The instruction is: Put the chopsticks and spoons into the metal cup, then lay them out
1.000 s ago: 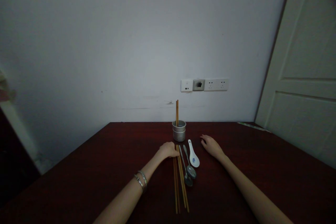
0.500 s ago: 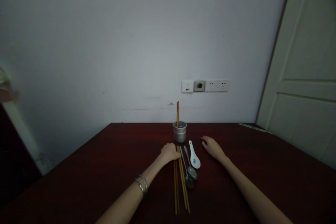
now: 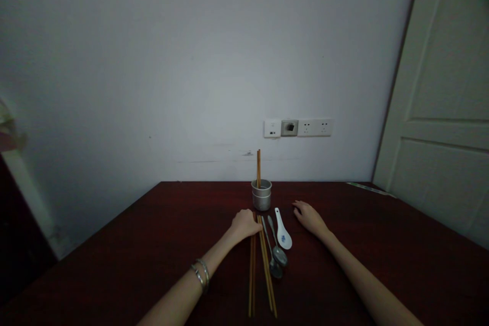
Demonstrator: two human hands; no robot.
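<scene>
My left hand (image 3: 244,225) is closed around the upper part of a pair of wooden chopsticks (image 3: 252,280), which slants down the table toward me. Just right of it lies a second pair of chopsticks (image 3: 267,272). Beside those are two metal spoons (image 3: 280,256), their bowls close together, and a white ceramic spoon (image 3: 283,237) with a blue mark. Behind them a metal cup (image 3: 262,198) stands upright with one pair of chopsticks (image 3: 259,168) in it. My right hand (image 3: 308,215) rests flat on the table, fingers apart, right of the ceramic spoon, holding nothing.
The dark red table (image 3: 183,224) meets a pale wall with sockets (image 3: 305,127) behind the cup. A flat strip (image 3: 370,189) lies along the far right edge, near a white door (image 3: 443,112).
The left pair of chopsticks has shifted slightly left with my left hand, widening the gap to the other pair. My right hand stays where it was.
</scene>
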